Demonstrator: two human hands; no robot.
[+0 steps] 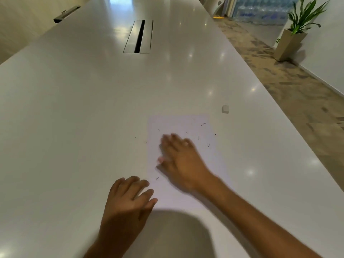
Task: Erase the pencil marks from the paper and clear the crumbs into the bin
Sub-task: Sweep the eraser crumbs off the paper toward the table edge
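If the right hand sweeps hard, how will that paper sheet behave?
The paper looks thin and flat on a glossy table, so it would likely slide; the left hand only touches its edge. Lifted, probably floppy.

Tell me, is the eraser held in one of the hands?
No, the eraser lies alone on the table, beyond the paper.

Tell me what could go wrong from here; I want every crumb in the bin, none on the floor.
1. The right hand lies flat on the paper with dark crumbs all around; a wide sweep may scatter them. Some already lie on the table.
2. The left hand touches only the sheet's near left edge, so the paper may slide.
3. No bin is in view, so carrying crumbs risks spills.
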